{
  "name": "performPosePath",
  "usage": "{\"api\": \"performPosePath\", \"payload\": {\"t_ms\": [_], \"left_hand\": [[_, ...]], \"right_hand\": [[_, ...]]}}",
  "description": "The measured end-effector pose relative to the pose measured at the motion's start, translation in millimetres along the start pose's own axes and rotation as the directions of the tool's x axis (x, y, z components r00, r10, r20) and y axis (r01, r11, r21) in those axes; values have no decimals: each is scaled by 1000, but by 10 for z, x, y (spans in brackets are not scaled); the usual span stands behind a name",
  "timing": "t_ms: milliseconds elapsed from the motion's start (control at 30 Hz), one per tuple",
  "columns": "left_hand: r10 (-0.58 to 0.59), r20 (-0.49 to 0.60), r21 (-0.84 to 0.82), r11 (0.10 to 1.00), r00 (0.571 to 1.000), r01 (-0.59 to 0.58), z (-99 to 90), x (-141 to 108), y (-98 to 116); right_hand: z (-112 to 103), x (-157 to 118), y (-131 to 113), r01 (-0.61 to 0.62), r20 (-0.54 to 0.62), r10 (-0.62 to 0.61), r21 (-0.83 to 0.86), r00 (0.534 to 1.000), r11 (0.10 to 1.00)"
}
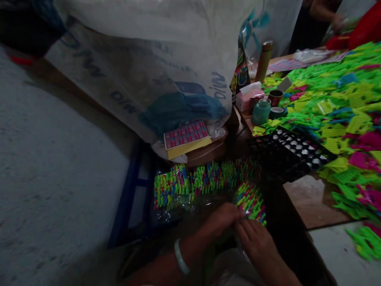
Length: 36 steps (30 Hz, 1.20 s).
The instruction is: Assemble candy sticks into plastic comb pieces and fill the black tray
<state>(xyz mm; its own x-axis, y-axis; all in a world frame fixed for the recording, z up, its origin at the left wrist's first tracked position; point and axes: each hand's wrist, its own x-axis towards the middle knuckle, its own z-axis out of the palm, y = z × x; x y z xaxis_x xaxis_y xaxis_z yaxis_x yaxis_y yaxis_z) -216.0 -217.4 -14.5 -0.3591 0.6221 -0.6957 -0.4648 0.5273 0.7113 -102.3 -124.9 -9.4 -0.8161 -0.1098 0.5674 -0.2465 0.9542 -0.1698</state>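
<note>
My left hand (224, 217), with a pale bangle (181, 256) on its wrist, is closed with its fingertips pinched together. Against it, my right hand (256, 237) has its fingers curled closed. Between and just beyond them is a clear plastic bag (250, 202) packed with small green, yellow, pink and blue plastic pieces, and both hands grip its near end. Behind it lies a row of similar filled bags (205, 178). The light is dim and the fingertips are partly hidden.
A large white woven sack (143, 71) stands ahead, with a sheet of printed pink labels (187, 135) at its foot. To the right, a table carries heaped plastic pieces (342, 103), a black perforated tray (294, 149), jars and a flask (264, 61). Another person (320, 16) is behind it.
</note>
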Motion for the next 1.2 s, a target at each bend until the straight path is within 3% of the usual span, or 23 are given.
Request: {"api": "performPosePath", "payload": {"t_ms": [167,267,433,533,633,733,933,1200], "left_hand": [[81,-192,-173,978,978,-115,62,319,-228],[117,-334,-218,956,935,-197,-94,402,-274],[177,-589,-137,940,788,-314,-720,455,-401],[173,-693,-77,947,699,-311,-1155,545,-503],[144,-752,-52,960,644,-275,-1460,706,-598],[130,-760,-48,966,636,-256,-1547,874,-671],[152,-736,-78,949,660,-305,-1471,983,-765],[4,-806,-294,865,593,-406,-1729,1063,-950]], "right_hand": [[128,-167,117,-55,160,39,97,986,994],[98,-262,234,-178,216,145,140,966,974],[58,-653,360,-394,239,360,112,902,912],[61,-891,372,-458,237,425,109,874,882],[96,-1044,339,-486,231,454,110,861,867],[168,-1138,295,-496,278,455,100,846,862],[301,-1303,288,-510,384,440,98,812,855],[370,-1414,350,-507,418,440,58,795,860]]}}
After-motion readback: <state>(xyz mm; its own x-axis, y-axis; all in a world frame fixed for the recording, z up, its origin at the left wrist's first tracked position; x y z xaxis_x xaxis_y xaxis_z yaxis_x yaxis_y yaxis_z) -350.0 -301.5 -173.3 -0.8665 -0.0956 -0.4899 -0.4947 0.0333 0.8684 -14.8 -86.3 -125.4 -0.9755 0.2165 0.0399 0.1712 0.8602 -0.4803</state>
